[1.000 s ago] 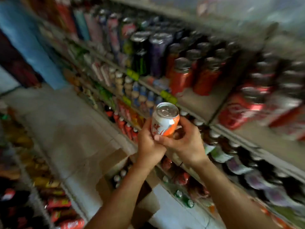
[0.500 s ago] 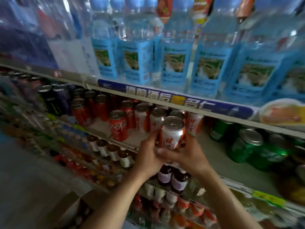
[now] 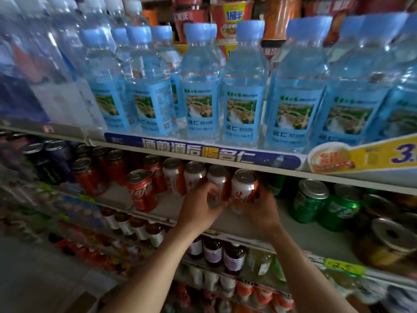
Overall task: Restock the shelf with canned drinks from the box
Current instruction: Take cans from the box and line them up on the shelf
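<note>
A white and orange can (image 3: 244, 186) stands upright at the right end of a row of like cans (image 3: 194, 176) on the can shelf (image 3: 171, 205). My right hand (image 3: 259, 211) grips its lower part from the right. My left hand (image 3: 199, 207) curls round its left side, against the neighbouring can (image 3: 217, 177). Whether the can's base rests on the shelf is hidden by my hands. A corner of the cardboard box (image 3: 83, 303) shows at the bottom left.
Red cola cans (image 3: 141, 190) stand left of the row, green cans (image 3: 310, 201) to the right. Dark cans (image 3: 53, 161) fill the far left. Water bottles (image 3: 242, 91) line the shelf above, whose edge strip (image 3: 203, 152) overhangs the cans. Small bottles (image 3: 212, 250) sit below.
Both hands have carried the can up from the box area and forward into the shelf, to the end of the orange row. The view has swung from the aisle to the shelf.
</note>
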